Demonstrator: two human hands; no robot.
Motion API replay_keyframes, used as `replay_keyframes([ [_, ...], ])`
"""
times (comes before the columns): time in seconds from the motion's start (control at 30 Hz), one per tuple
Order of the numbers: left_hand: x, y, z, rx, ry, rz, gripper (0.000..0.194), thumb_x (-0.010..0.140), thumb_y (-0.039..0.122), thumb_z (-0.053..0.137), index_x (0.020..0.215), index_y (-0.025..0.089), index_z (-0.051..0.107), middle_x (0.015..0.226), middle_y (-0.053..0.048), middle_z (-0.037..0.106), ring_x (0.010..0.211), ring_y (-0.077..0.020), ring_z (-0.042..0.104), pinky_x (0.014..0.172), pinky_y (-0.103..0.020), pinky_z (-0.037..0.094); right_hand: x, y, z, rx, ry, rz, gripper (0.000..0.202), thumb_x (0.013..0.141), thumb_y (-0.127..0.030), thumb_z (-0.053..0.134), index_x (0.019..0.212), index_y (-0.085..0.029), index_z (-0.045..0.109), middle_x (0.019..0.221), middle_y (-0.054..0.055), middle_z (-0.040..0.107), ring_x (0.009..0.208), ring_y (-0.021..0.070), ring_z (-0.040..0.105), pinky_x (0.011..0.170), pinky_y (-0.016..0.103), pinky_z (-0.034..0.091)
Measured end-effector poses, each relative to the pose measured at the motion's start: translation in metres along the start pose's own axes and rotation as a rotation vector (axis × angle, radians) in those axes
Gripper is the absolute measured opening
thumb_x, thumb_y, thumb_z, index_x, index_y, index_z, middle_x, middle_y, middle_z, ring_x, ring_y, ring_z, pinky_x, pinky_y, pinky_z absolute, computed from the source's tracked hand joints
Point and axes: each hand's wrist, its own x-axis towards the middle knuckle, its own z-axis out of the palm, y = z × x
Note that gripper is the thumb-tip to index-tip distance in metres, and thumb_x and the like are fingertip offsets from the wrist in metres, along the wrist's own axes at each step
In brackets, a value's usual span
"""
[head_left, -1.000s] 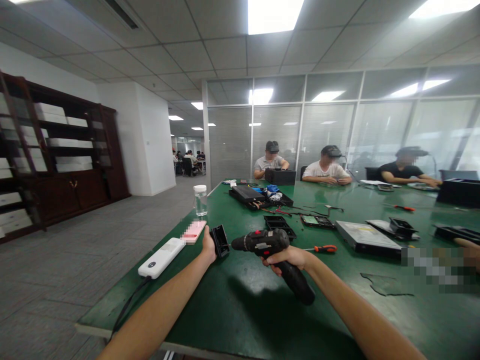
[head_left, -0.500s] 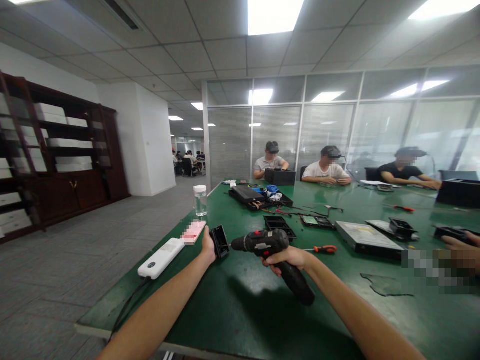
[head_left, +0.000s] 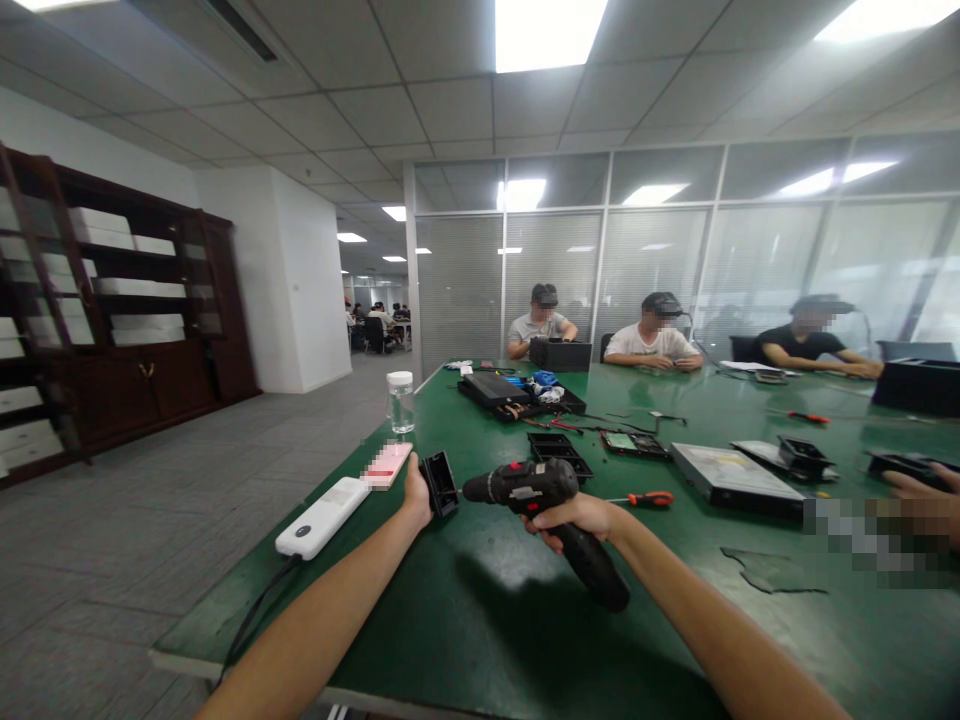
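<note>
My left hand [head_left: 419,490] grips a small black plastic box [head_left: 441,482] by its left side, tilted so its hollow interior faces the drill. My right hand [head_left: 574,518] is wrapped round the handle of a black cordless drill [head_left: 529,484] with red marks. The drill's nose points left at the box; whether the bit touches it is too small to tell. Behind the drill lies a black compartmented tray [head_left: 561,452]. A screwdriver [head_left: 649,499] with an orange and black handle rests to the right of the drill.
Left of my hand are a white power bank [head_left: 322,517] with a cable, a pink phone-like slab [head_left: 390,465] and a clear jar [head_left: 401,402]. A silver-topped device [head_left: 735,480] and a circuit board [head_left: 636,443] lie right. Another person's hand [head_left: 926,500] is at the right edge. Several people sit opposite.
</note>
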Motion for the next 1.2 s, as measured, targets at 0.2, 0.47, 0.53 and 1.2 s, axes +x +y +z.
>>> replay_keyframes([
  [0.2,0.0011,-0.0009,0.0005,-0.022,-0.011,-0.002,0.049,0.075,0.06,0.039,0.073,0.015,0.058,0.059,-0.007,0.059,0.05,-0.0222,0.058,0.05,-0.036,0.047,0.0011,-0.0002,-0.0005,-0.024,-0.009,-0.009,0.027,0.066,-0.024,0.067,0.086,-0.008,0.058,0.071,0.002,0.055,0.047,0.0072,0.051,0.042,0.019,0.041],
  [0.47,-0.0001,-0.0001,-0.0001,-0.023,-0.035,0.008,0.051,0.076,0.059,0.038,0.073,0.013,0.058,0.06,-0.009,0.06,0.05,-0.0237,0.059,0.049,-0.037,0.047,0.0007,0.0,-0.0004,-0.033,0.014,0.005,0.03,0.064,-0.026,0.069,0.086,-0.009,0.059,0.071,0.002,0.056,0.047,0.0073,0.052,0.043,0.019,0.041],
  [0.53,-0.0003,0.0003,0.0001,-0.028,-0.033,0.003,0.05,0.076,0.059,0.038,0.072,0.013,0.058,0.059,-0.009,0.059,0.05,-0.0238,0.058,0.049,-0.037,0.047,0.0004,-0.0011,0.0007,-0.042,0.011,-0.003,0.03,0.063,-0.026,0.069,0.085,-0.009,0.059,0.07,0.002,0.056,0.047,0.0074,0.052,0.043,0.019,0.04],
  [1.2,0.0,0.0,0.0002,-0.025,-0.008,0.0,0.05,0.075,0.06,0.038,0.076,0.015,0.058,0.061,-0.007,0.06,0.052,-0.0225,0.06,0.05,-0.035,0.048,-0.0012,-0.0029,0.0027,-0.051,0.012,0.022,0.031,0.062,-0.027,0.07,0.084,-0.009,0.058,0.064,0.0,0.054,0.046,0.0081,0.051,0.044,0.021,0.04],
])
